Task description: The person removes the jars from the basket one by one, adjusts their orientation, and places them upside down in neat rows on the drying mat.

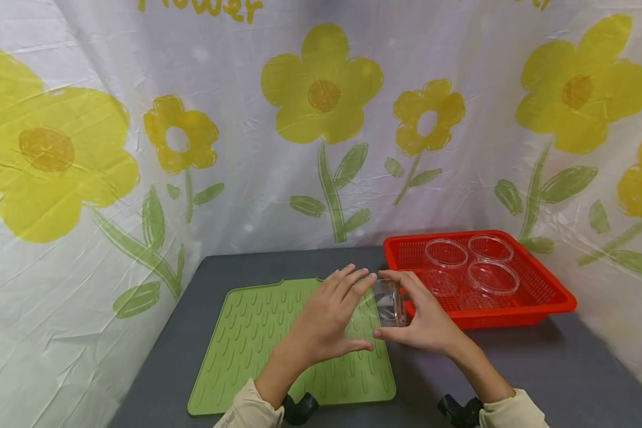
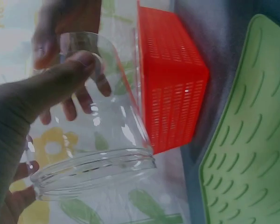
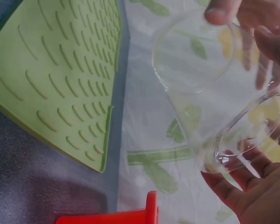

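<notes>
A clear glass jar (image 1: 389, 302) lies on its side in the air between both hands, over the right edge of the green ribbed mat (image 1: 262, 339). My left hand (image 1: 348, 309) grips it from the left, with the thumb (image 2: 51, 86) on the glass wall near the threaded mouth (image 2: 95, 170). My right hand (image 1: 419, 315) grips the other end, its fingers curled round the base (image 3: 242, 135). In the right wrist view the jar (image 3: 200, 79) shows in front of the right palm (image 3: 259, 196). The jar looks empty.
A red perforated basket (image 1: 540, 300) with several clear round glass containers (image 1: 493, 277) stands on the grey table (image 1: 540, 362) right of the hands. A flower-printed sheet (image 1: 321, 148) closes off the back and both sides.
</notes>
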`<state>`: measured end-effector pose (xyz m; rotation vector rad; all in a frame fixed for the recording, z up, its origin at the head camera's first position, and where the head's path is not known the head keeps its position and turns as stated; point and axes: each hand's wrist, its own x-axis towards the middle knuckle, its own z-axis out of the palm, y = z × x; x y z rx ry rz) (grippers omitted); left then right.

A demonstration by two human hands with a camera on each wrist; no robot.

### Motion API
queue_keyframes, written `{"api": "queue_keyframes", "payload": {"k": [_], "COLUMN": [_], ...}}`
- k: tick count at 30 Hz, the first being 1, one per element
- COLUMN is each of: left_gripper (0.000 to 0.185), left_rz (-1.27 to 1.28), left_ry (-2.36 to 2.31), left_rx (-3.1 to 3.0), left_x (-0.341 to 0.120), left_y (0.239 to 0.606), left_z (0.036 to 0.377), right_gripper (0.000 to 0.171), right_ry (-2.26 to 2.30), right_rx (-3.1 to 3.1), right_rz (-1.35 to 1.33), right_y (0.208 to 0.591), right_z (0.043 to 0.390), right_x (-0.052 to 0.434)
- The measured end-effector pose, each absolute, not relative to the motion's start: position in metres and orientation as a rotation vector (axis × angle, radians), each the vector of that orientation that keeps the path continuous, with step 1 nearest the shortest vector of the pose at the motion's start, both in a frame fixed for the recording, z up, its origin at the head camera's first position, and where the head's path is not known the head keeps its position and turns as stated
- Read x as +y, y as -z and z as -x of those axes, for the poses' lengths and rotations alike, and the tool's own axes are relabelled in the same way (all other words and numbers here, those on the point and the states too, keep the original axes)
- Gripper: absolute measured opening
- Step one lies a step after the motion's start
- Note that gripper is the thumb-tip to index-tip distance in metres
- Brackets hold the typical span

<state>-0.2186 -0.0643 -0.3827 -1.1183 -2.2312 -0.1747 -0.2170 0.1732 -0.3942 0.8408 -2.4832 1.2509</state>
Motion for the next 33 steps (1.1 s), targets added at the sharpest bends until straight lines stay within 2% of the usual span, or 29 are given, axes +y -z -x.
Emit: {"api": "queue_keyframes", "payload": {"k": [13,25,28,33], "left_gripper": [0.109,0.105,0.106,0.108], "left_rz": [1.092,1.017,0.944,0.77], "left_ry": [0.229,0.495,0.64,0.978], "left_rx": [-2.325,-2.248,-2.256,-2.298], "left_x": [-0.061,-0.075,-0.079,-0.08], "left_y": [0.39,0.403,0.408,0.415], "left_z": [0.22,0.225,0.226,0.222], "right_gripper": [0.097,0.118,0.117,0.106], "right_ry": [-1.201,-1.258,-1.335,-1.497], "right_rx": [-2.429,-2.412,-2.417,-2.412], "right_rz": [-0.918,-0.874,-0.841,-0.817], "right_y": [0.389,0.391,0.391,0.394], "right_z": [0.215,0.222,0.224,0.23], "right_x": [0.169,0.16,0.159,0.155]}}
